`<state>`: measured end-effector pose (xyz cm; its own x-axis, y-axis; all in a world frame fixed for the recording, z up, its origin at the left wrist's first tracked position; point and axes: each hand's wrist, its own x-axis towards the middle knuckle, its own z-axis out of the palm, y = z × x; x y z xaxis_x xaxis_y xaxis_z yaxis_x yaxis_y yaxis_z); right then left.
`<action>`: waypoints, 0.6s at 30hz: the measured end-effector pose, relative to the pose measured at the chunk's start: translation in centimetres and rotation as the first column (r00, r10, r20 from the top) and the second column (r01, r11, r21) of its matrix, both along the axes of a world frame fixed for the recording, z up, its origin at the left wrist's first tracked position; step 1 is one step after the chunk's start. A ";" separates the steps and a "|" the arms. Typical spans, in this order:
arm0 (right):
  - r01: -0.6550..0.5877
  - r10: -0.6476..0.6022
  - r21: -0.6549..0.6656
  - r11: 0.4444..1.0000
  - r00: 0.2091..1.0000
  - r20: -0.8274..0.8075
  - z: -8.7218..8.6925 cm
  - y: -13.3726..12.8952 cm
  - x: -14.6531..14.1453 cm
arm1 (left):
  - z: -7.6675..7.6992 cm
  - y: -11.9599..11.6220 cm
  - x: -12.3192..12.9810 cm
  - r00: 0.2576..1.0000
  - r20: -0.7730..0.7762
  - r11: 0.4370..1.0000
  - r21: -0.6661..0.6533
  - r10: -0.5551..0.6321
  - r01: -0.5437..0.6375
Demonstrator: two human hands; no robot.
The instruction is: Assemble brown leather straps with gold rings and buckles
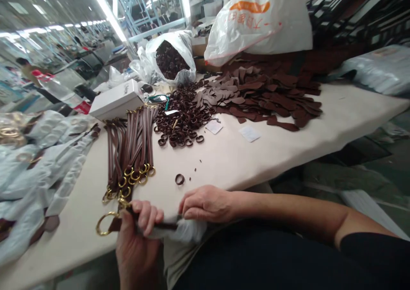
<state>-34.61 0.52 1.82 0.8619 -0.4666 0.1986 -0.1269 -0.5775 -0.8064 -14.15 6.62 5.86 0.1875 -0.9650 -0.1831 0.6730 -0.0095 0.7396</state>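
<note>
My left hand [139, 234] is closed around a dark brown leather strap [167, 226] at the table's near edge. A large gold ring [98, 226] sticks out past my thumb on the strap's left end, with a gold clasp above it. My right hand [206, 204] has its fingers curled at the strap's other end; its fingertips are partly hidden. White plastic wrapping [192, 230] hangs just below my right hand. A single brown leather loop [180, 179] lies on the table beyond my hands.
Brown straps with gold rings [137, 140] lie in a bundle, beside a heap of leather loops [182, 119]. Flat leather pieces [265, 93] are piled behind. A white box [117, 98], plastic bags [262, 25] and wrapped straps [41, 166] surround them. A person [28, 72] is far left.
</note>
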 end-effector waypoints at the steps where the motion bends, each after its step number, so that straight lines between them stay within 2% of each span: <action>1: 0.018 -0.017 -0.041 0.999 1.000 0.020 0.0 -0.6 0.1 | 0.3 0.2 0.7 0.999 0.042 1.000 -0.009 -0.027 0.028; 4: 0.034 -0.048 -0.137 0.990 0.994 -0.099 -0.2 -2.9 0.8 | 0.0 0.8 2.0 0.946 0.308 0.995 0.049 -0.101 0.090; 7: -0.010 -0.038 -0.231 0.973 0.978 -0.203 -0.8 -5.2 1.7 | -1.4 1.3 1.8 0.792 0.578 0.979 0.169 -0.194 0.116; 9: 0.027 -0.096 -0.304 0.952 0.972 -0.214 -1.1 -6.6 2.1 | -2.3 1.5 0.8 0.703 0.661 0.960 0.255 -0.260 0.115; 11: 0.119 -0.200 -0.345 0.931 0.957 -0.210 -1.2 -8.0 2.1 | -3.1 1.7 -0.3 0.663 0.679 0.940 0.322 -0.315 0.116; 14: 0.285 -0.354 -0.348 0.893 0.922 -0.154 -1.1 -9.9 1.0 | -4.2 1.6 -1.3 0.674 0.644 0.920 0.363 -0.363 0.149; 18: 0.457 -0.532 -0.387 0.801 0.840 -0.108 -0.3 -12.4 -2.6 | -4.8 0.5 -0.8 0.772 0.538 0.930 0.314 -0.339 0.189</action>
<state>-37.16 -11.84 1.52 0.5687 -0.7774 0.2688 -0.6064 -0.6170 -0.5015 -14.94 7.08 1.06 0.0734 -0.9355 -0.3457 0.0687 -0.3411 0.9375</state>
